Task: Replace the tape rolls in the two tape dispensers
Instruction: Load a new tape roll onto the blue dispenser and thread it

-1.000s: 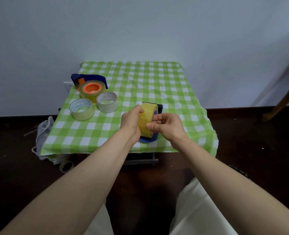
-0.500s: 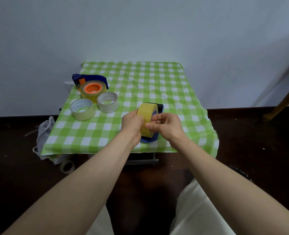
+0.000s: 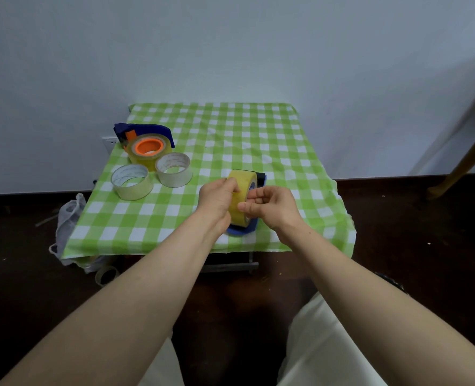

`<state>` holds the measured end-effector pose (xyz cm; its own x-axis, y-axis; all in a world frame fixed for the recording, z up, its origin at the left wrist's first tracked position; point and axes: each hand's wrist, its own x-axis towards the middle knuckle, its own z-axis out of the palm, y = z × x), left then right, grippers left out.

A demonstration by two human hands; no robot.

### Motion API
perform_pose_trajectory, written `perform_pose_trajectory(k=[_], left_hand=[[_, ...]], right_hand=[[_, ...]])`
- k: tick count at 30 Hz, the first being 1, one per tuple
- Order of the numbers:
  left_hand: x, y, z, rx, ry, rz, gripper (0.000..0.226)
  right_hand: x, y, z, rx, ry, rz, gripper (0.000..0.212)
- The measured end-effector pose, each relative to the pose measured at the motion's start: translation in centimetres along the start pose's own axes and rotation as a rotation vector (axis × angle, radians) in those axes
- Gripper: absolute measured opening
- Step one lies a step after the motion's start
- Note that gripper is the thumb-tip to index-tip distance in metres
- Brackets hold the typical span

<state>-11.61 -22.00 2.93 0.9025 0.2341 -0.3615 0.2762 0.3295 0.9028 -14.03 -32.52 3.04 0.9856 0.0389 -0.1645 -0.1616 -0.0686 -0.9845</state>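
A yellowish tape roll (image 3: 242, 190) stands on edge in a blue dispenser (image 3: 243, 229) near the table's front edge. My left hand (image 3: 217, 201) grips the roll from its left side, fingers curled over the top. My right hand (image 3: 269, 204) pinches the roll's right rim with its fingertips. A second blue dispenser (image 3: 144, 135) lies at the back left with a yellow roll on an orange hub (image 3: 147, 147). Two loose, nearly used-up rolls, one (image 3: 132, 181) and the other (image 3: 173, 169), stand in front of it.
A green and white checked cloth (image 3: 230, 140) covers the small table against a pale wall. A white bag (image 3: 69, 218) hangs off the table's left side, and a spent roll (image 3: 107, 274) lies on the dark floor below. A wooden leg (image 3: 464, 162) leans at the right.
My left hand has shifted up on the roll, its fingers now curled over the top edge. The roll and my right hand have stayed nearly in place.
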Motion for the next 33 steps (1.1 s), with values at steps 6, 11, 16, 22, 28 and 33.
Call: perform_pose_trajectory(k=[6, 11, 16, 22, 28, 33], left_hand=[[-0.3, 0.4, 0.9, 0.065, 0.043, 0.014, 0.037], [-0.3, 0.2, 1.5, 0.145, 0.037, 0.035, 0.035], [-0.2, -0.2, 0.8, 0.146, 0.035, 0.010, 0.028], [-0.2, 0.4, 0.6, 0.087, 0.007, -0.001, 0.024], [-0.2, 0.4, 0.9, 0.093, 0.010, 0.012, 0.033], [-0.2, 0.4, 1.0, 0.102, 0.005, 0.022, 0.035]], right_hand=[[0.1, 0.4, -0.3, -0.010, 0.003, -0.003, 0.019], [0.0, 0.6, -0.8, -0.022, 0.018, -0.013, 0.018], [0.2, 0.2, -0.6, -0.042, 0.023, -0.012, 0.019], [0.2, -0.1, -0.3, -0.032, 0.018, -0.007, 0.022], [0.2, -0.1, -0.6, -0.034, 0.018, -0.013, 0.022], [0.1, 0.2, -0.7, -0.030, 0.007, -0.016, 0.019]])
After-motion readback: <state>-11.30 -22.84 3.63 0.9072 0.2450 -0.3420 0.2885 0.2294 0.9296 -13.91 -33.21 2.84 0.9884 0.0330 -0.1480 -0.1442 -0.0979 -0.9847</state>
